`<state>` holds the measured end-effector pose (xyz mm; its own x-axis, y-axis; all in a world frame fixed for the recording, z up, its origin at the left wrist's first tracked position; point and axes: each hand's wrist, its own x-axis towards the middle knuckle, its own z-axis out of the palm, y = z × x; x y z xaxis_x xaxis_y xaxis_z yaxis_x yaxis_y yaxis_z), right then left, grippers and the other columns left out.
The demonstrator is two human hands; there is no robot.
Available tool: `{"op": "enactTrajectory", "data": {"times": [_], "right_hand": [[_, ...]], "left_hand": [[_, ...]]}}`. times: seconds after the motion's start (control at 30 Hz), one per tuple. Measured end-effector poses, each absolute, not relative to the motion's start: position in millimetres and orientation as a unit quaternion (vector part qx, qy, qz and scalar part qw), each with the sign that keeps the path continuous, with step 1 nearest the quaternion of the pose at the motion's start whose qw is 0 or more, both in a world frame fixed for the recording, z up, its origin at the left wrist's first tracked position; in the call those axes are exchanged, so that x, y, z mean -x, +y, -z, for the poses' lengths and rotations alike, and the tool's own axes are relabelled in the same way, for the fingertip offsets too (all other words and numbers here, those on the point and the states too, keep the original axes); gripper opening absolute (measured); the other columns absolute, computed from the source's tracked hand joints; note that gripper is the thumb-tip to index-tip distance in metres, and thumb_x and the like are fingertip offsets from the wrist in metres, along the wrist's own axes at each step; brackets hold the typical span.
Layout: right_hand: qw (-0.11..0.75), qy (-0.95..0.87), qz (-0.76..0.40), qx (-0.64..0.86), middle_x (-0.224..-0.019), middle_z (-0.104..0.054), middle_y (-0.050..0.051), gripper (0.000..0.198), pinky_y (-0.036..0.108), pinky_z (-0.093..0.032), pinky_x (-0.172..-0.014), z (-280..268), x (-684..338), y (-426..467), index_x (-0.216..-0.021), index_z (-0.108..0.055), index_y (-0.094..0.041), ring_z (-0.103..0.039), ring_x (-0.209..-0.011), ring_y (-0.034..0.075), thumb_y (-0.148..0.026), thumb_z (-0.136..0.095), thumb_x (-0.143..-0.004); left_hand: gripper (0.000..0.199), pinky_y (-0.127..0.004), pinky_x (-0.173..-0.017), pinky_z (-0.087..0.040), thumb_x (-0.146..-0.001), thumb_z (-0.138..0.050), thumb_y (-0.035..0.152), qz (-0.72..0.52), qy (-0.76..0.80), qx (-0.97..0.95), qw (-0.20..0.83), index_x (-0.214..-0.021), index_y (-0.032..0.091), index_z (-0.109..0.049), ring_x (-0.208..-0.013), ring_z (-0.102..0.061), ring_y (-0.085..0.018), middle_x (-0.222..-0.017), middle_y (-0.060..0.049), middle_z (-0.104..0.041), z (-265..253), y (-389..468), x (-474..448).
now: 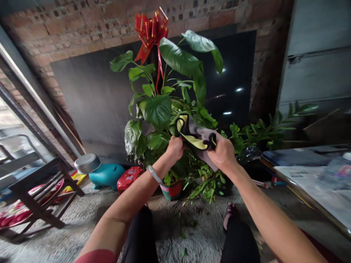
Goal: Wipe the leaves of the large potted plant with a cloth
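My right hand [223, 151] is closed on a cloth [193, 140], grey on one side and yellow on the other, with black edging. The cloth lies bunched against the leaves of a tall potted plant [157, 111]. Just left of the cloth, my left hand [174, 148] is closed among the leaves and stems; what its fingers grip is hidden. A pale bangle [155, 174] circles the left wrist. Below the left forearm shows the green and red plant pot [171, 190]. A shiny red ribbon bow [151, 31] tops the plant.
Behind the plant a large dark panel [95, 98] leans on a brick wall. At left are a wooden chair [41, 197], a teal piggy bank-like object [106, 176], a metal bowl [87, 163] and a red item [130, 179]. A table [309, 182] with a plastic bottle [341, 170] stands right.
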<state>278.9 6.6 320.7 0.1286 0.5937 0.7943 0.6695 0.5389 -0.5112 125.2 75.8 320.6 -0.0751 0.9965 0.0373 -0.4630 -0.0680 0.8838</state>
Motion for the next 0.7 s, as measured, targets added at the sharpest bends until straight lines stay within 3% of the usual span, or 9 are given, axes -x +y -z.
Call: {"op": "enactTrajectory", "data": {"times": [0.07, 0.13, 0.27, 0.33, 0.5, 0.63, 0.7], "right_hand": [[0.546, -0.594, 0.026, 0.591, -0.097, -0.082, 0.018, 0.023, 0.057, -0.059, -0.089, -304.1, -300.7, 7.5, -0.102, -0.076, -0.022, -0.078, -0.098, 0.044, -0.027, -0.066, -0.082], [0.587, -0.513, 0.046, 0.625, -0.088, -0.080, 0.018, 0.015, 0.058, -0.059, -0.086, -306.8, -323.1, 7.5, -0.093, -0.074, -0.022, -0.078, -0.095, 0.045, -0.027, -0.070, -0.079], [0.710, -0.526, 0.130, 0.449, -0.113, -0.081, 0.018, 0.016, 0.049, -0.056, -0.103, -341.0, -318.2, 9.7, -0.100, -0.075, -0.023, -0.075, -0.117, 0.034, -0.028, -0.065, -0.089], [0.696, -0.578, 0.123, 0.409, -0.118, -0.080, 0.015, 0.021, 0.048, -0.056, -0.106, -340.4, -295.4, 12.2, -0.106, -0.076, -0.023, -0.074, -0.120, 0.033, -0.029, -0.063, -0.091], [0.566, -0.654, 0.010, 0.501, -0.105, -0.081, 0.014, 0.028, 0.052, -0.061, -0.092, -272.8, -265.7, 16.4, -0.108, -0.076, -0.024, -0.077, -0.104, 0.037, -0.036, -0.068, -0.084], [0.585, -0.634, 0.015, 0.506, -0.125, -0.075, 0.018, 0.047, 0.059, -0.058, -0.100, -249.5, -278.2, 21.8, -0.111, -0.074, -0.024, -0.072, -0.116, 0.042, -0.050, -0.080, -0.072], [0.589, -0.644, 0.018, 0.489, -0.130, -0.074, 0.018, 0.047, 0.059, -0.057, -0.103, -254.2, -280.5, 25.1, -0.112, -0.072, -0.024, -0.071, -0.120, 0.041, -0.049, -0.079, -0.073]], "left_hand": [[0.027, -0.031, -0.071, -0.054, -0.069, -0.060, -0.007, -0.630, 0.363, -0.353, 0.589, -0.081, 0.017, -0.065, -0.062, -0.066, -0.018, -0.059, 0.002, -0.063, -313.8, 75.6, -116.5], [0.026, -0.033, -0.073, -0.055, -0.071, -0.063, -0.005, -0.631, 0.352, -0.347, 0.598, -0.084, 0.017, -0.067, -0.065, -0.069, -0.020, -0.060, 0.002, -0.065, -308.5, 76.6, -111.5], [0.029, -0.037, -0.080, -0.058, -0.071, -0.070, -0.001, -0.630, 0.325, -0.348, 0.613, -0.093, 0.018, -0.072, -0.075, -0.075, -0.024, -0.066, 0.000, -0.070, -301.1, 81.8, -115.2], [0.024, -0.035, -0.079, -0.059, -0.074, -0.073, 0.002, -0.626, 0.327, -0.346, 0.618, -0.092, 0.019, -0.071, -0.077, -0.075, -0.024, -0.068, 0.000, -0.071, -297.8, 84.1, -119.7], [0.014, -0.027, -0.067, -0.054, -0.078, -0.070, 0.006, -0.613, 0.364, -0.344, 0.612, -0.078, 0.019, -0.066, -0.061, -0.066, -0.017, -0.061, 0.002, -0.065, -287.3, 83.9, -125.3], [0.015, -0.025, -0.063, -0.051, -0.079, -0.070, 0.006, -0.609, 0.356, -0.342, 0.621, -0.074, 0.019, -0.063, -0.051, -0.055, -0.012, -0.055, 0.005, -0.058, -282.6, 81.0, -127.6], [0.016, -0.026, -0.065, -0.051, -0.078, -0.072, 0.007, -0.619, 0.342, -0.345, 0.617, -0.075, 0.019, -0.063, -0.052, -0.056, -0.013, -0.056, 0.005, -0.058, -282.3, 80.9, -128.0]]}}
